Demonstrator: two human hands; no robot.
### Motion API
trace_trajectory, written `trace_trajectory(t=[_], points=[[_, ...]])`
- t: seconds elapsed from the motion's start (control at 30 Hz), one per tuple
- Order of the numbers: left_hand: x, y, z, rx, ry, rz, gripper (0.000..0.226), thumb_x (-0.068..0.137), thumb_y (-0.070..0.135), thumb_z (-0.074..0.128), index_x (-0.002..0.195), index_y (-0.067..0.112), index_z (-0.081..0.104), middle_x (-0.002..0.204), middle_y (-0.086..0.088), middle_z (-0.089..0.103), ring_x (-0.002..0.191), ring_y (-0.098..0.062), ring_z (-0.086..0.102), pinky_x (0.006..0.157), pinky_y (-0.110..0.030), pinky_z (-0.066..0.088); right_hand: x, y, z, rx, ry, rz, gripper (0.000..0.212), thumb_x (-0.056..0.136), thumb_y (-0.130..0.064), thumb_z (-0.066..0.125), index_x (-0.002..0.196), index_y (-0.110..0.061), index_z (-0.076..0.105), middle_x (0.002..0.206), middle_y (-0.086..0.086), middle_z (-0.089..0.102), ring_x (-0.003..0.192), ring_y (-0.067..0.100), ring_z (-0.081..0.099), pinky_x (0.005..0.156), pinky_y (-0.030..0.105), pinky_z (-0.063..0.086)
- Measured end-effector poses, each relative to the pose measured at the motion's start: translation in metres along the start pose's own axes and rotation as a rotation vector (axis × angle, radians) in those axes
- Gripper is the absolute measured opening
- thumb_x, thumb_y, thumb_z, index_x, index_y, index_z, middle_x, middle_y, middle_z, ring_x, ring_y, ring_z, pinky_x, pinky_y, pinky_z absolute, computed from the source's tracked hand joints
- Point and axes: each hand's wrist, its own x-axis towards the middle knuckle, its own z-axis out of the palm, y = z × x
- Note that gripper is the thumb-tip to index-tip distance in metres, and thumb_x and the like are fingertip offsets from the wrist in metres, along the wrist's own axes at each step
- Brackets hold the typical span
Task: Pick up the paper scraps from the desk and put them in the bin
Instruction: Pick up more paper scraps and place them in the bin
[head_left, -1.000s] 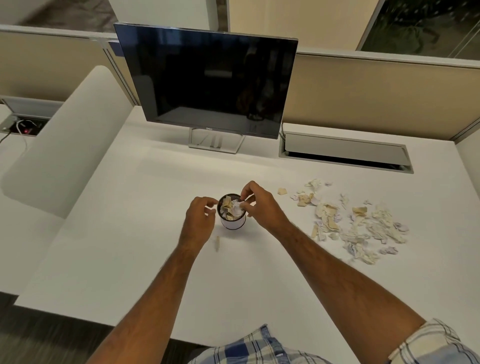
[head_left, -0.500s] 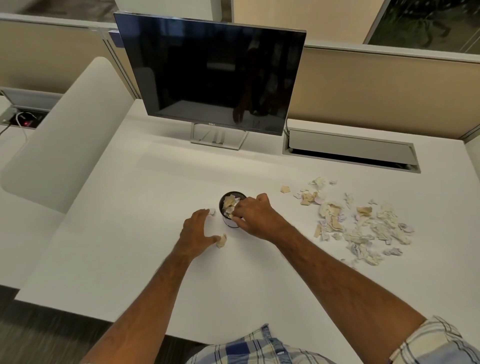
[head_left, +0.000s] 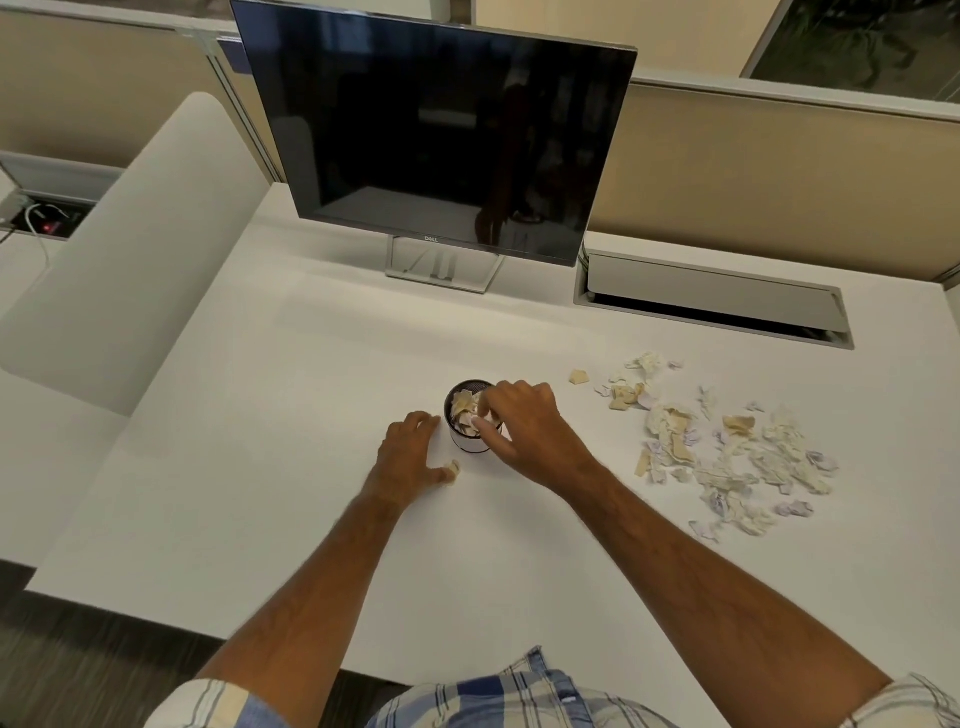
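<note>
White rectangular desk (head_left: 260, 467): near edge runs along the bottom of the view, left edge drops to grey carpet, and there is wide bare worktop left of centre and in front of the monitor. Black flat-screen monitor (head_left: 436, 130) on a silver stand sits at the far edge, centre; "DELL" reads on its lower bezel. Grey cable-tray flap (head_left: 711, 299) is set into the far-right part of the worktop. Small round bin (head_left: 467, 441), dark mesh top with a white base, stands mid-desk, nearly full of crumpled paper. Loose pile of cream and white torn paper scraps (head_left: 727, 441) spreads on the right side of the desk, well apart from the bin, short of the right edge. Right hand (head_left: 524, 431) is over the bin's rim, fingers curled down into the paper inside; whether it pinches a piece I cannot tell. Left hand (head_left: 410, 457) lies on the worktop just left of the bin, fingers loosely spread, index near the bin wall, thumb tip touching a single small cream scrap (head_left: 453, 472) lying in front of the bin.
</note>
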Motion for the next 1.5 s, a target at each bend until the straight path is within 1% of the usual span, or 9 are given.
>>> trace_trajectory(t=[0.27,0.47,0.57,0.7,0.83,0.97,1.13,1.33,1.5], points=[[-0.021,-0.006,0.01,-0.235,0.059,0.126,0.022,0.092,0.02,0.071,0.112,0.01,0.069,0.112,-0.002,0.057,0.105,-0.019,0.06,0.094,-0.036,0.051,-0.047,0.001,0.027,0.206,-0.294,0.066,0.018,0.101,-0.047,0.047,0.095,-0.031,0.053,0.081,-0.013,0.055,0.074,0.007,0.05,0.063,0.028,0.044],[-0.026,0.012,0.022,-0.291,-0.005,0.003,0.012,0.093,0.022,0.07,0.1,0.013,0.071,0.104,0.002,0.06,0.094,-0.012,0.062,0.085,-0.026,0.05,-0.059,-0.002,0.068,0.267,-0.56,0.423,0.053,0.098,-0.03,0.057,0.147,-0.022,0.04,0.125,0.004,0.061,0.114,0.024,0.059,0.093,0.037,0.047],[-0.033,0.02,0.032,-0.291,-0.04,0.003,0.009,0.09,0.021,0.071,0.096,0.014,0.071,0.101,0.001,0.06,0.088,-0.011,0.061,0.081,-0.026,0.05,-0.06,-0.008,0.078,0.318,-0.517,0.466,0.053,0.096,-0.024,0.059,0.146,-0.019,0.043,0.127,0.008,0.059,0.113,0.026,0.06,0.094,0.037,0.047],[-0.044,0.029,0.044,-0.322,-0.033,0.008,0.015,0.084,0.023,0.079,0.091,0.013,0.07,0.096,-0.001,0.06,0.08,-0.014,0.06,0.074,-0.028,0.05,-0.061,-0.009,0.079,0.425,-0.437,0.549,0.027,0.093,-0.036,0.066,0.107,-0.015,0.06,0.101,0.005,0.067,0.088,0.023,0.065,0.071,0.036,0.048],[-0.05,0.031,0.047,-0.435,-0.021,-0.015,0.012,0.085,0.017,0.079,0.092,0.015,0.071,0.099,0.002,0.064,0.082,-0.016,0.066,0.07,-0.025,0.055,-0.068,-0.001,0.07,0.486,-0.413,0.598,0.018,0.089,-0.028,0.069,0.098,-0.015,0.061,0.092,0.001,0.07,0.077,0.017,0.06,0.067,0.035,0.048],[-0.054,0.035,0.035,-0.486,0.112,0.026,0.01,0.09,0.009,0.071,0.092,0.019,0.072,0.097,0.008,0.067,0.076,-0.001,0.064,0.066,-0.007,0.047,-0.069,0.006,0.043,0.483,-0.253,0.574,0.009,0.091,-0.029,0.067,0.095,-0.022,0.062,0.094,-0.006,0.07,0.073,0.013,0.062,0.064,0.031,0.051],[-0.051,0.054,0.006,-0.618,0.285,0.093,0.016,0.087,0.009,0.072,0.094,0.024,0.074,0.092,0.012,0.072,0.08,-0.002,0.068,0.067,-0.007,0.048,-0.048,0.014,-0.006,0.57,-0.058,0.498,0.012,0.088,-0.036,0.068,0.091,-0.026,0.061,0.085,-0.01,0.069,0.071,0.014,0.071,0.053,0.022,0.046],[-0.024,0.074,-0.036,-0.62,0.408,0.128,0.019,0.085,0.012,0.071,0.09,0.031,0.073,0.089,0.014,0.072,0.078,0.001,0.068,0.068,-0.006,0.048,-0.005,0.013,-0.024,0.517,0.053,0.443,0.012,0.086,-0.039,0.069,0.089,-0.03,0.063,0.086,-0.013,0.066,0.066,0.01,0.06,0.063,0.027,0.052],[-0.004,0.072,-0.049,-0.56,0.31,0.035,0.029,0.084,0.006,0.067,0.109,0.018,0.073,0.107,0.005,0.071,0.088,-0.009,0.069,0.071,-0.019,0.058,0.015,0.012,-0.01,0.457,-0.015,0.445,0.02,0.09,-0.03,0.07,0.11,-0.024,0.069,0.095,-0.009,0.065,0.074,0.006,0.057,0.077,0.032,0.053]])
